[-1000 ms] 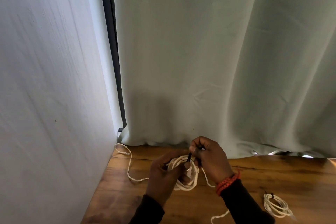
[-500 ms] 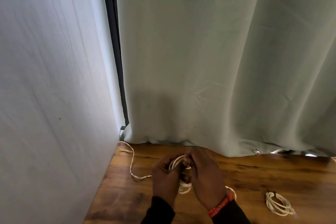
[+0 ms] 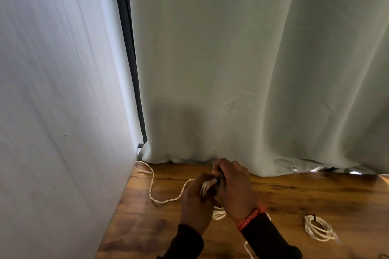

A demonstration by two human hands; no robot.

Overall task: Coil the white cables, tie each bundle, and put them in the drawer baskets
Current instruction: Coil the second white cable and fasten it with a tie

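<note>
Lower centre, your left hand [image 3: 196, 202] clasps the cable bundle [image 3: 207, 187] steady so your right hand [image 3: 233, 187] can pinch its tie.

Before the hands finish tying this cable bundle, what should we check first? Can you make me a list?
1. Both hands hold the coil: ok. The left hand and right hand grip the white cable bundle between them.
2. Tie in place: cannot tell. Something dark shows at the right fingers, too hidden to judge.
3. Whole cable coiled: not ok. A loose tail trails across the wooden table toward the wall.
4. Other bundle out of the way: ok. The tied coil lies apart, to the right.
5. Drawer baskets ready: cannot tell. None in view.
</note>
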